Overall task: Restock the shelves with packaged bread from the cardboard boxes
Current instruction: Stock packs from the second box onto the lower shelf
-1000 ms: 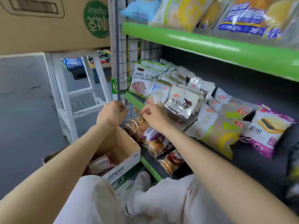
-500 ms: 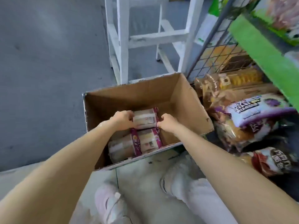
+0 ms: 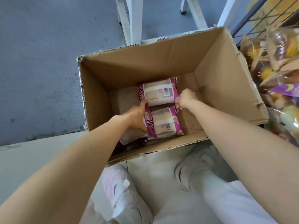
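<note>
An open cardboard box (image 3: 226,81) stands on the floor between my feet and a white stool. Two bread packs in pink-purple wrappers lie inside it, a far pack (image 3: 157,92) and a near pack (image 3: 163,122). A third pale pack (image 3: 132,135) shows under my left wrist. My left hand (image 3: 137,117) is at the packs' left ends, thumb on the far pack's corner and fingers curled round the near pack's edge. My right hand (image 3: 186,98) pinches the wrapper at the far pack's right end.
White stool legs (image 3: 134,21) rise just behind the box. A wire-grid shelf side (image 3: 265,15) and a low shelf with clear-bagged buns (image 3: 275,54) and a purple-labelled bag (image 3: 286,90) sit right. My shoes (image 3: 194,172) are on pale floor in front.
A second ago both hands were up at the shelf. They dropped into the box and took hold of the bread packs; now my view is closer and straight down.
</note>
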Tool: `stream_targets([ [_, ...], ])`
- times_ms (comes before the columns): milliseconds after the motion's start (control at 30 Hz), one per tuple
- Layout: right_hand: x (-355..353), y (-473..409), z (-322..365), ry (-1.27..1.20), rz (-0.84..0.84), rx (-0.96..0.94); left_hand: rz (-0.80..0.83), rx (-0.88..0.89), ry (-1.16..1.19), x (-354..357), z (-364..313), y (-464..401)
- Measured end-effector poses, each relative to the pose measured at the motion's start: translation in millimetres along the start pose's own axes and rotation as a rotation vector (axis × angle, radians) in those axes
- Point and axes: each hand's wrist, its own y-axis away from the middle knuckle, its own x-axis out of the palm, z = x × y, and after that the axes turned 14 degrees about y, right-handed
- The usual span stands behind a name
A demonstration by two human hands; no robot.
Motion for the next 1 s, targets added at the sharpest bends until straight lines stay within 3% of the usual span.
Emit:
stream_targets([
  [267, -64.4, 84.9, 10.4, -0.228, -0.365, -0.342, -0.354, 0.120, 0.100, -31.4, -47.4, 54.8],
  [400, -116.3, 154.4, 0.4, -0.286, -0.548, -0.410, -0.422, 0.252, 0.059, -63.1, -105.2, 115.4],
  [633, -202.2, 317.8, -14.4, -0.295, -0.765, -0.447, -0.282, 0.633, -0.155, -79.9, -224.2, 245.5],
  [1000, -242.9, 468.4, -101.3, -0.597, -1.109, -0.471, -0.086, 0.988, 0.183, -48.0, -338.0, 359.7],
])
